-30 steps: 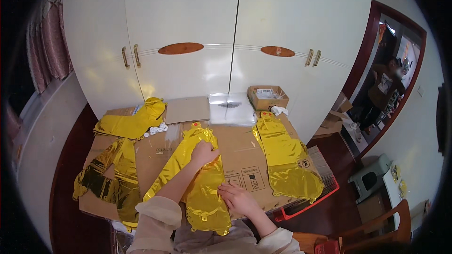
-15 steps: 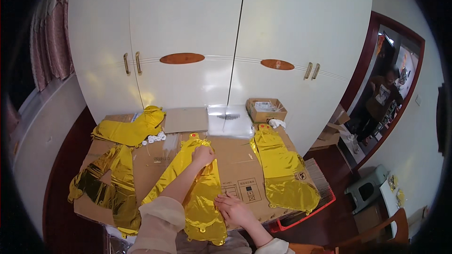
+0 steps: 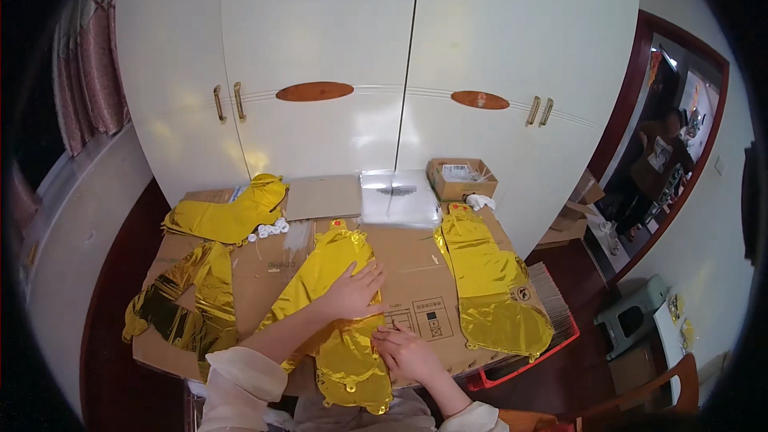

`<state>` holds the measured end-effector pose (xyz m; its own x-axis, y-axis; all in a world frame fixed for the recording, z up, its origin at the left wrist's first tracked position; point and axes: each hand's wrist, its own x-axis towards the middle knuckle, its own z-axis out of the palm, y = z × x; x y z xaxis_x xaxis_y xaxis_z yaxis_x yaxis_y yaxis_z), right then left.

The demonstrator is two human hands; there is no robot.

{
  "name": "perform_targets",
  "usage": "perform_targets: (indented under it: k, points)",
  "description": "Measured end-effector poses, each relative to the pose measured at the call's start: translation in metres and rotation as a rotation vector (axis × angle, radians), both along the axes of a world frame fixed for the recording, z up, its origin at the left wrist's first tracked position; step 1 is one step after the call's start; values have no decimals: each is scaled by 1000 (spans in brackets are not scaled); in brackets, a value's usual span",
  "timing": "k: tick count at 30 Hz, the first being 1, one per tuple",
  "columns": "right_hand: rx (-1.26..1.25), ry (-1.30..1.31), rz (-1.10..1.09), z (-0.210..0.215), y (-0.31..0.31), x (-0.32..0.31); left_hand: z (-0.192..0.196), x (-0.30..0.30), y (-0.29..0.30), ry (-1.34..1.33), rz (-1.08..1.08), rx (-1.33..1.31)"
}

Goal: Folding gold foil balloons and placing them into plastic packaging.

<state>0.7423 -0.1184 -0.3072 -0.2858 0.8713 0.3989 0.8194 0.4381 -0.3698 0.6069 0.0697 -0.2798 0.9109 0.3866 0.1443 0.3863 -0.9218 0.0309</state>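
Note:
A flat, uninflated gold foil balloon (image 3: 332, 260) lies in front of me on the cardboard, its neck tab with a red spot at the far end. My left hand (image 3: 354, 291) rests flat across its middle, fingers stretched toward the right edge. Lower down, my right hand (image 3: 406, 352) touches the balloon's right edge with its fingertips, fingers extended. The left forearm covers part of the balloon's left side. To the right lies another flat gold foil balloon (image 3: 490, 280), and further gold foil balloons lie at the left (image 3: 210, 292) and back left (image 3: 228, 214).
Cardboard (image 3: 412, 268) covers the table. Along the back are small white rolls (image 3: 268, 230), a stack of clear plastic bags (image 3: 398, 198) and a small carton (image 3: 462, 179). A red-edged crate (image 3: 524, 364) is at the right. A person (image 3: 658, 164) stands beyond the doorway.
My left hand has slid down the balloon toward me and gone from closed to flat with fingers stretched. The right hand stays at the balloon's edge. The view has shifted slightly.

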Motion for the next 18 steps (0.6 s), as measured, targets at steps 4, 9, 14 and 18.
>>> perform_targets:
  k: [4,9,14,18]
  points:
    - [22,2,1,-2,-1,-1,-7,-10,-5,65,32,-15]
    - [-1,-14,-8,5,-2,-2,-13,-13,-13,67,91,-33]
    - [10,-7,-13,5,-2,-3,-7,-12,-18,87,108,9]
    - [2,-16,-7,6,-3,-2,0,-6,-11,35,120,-2]
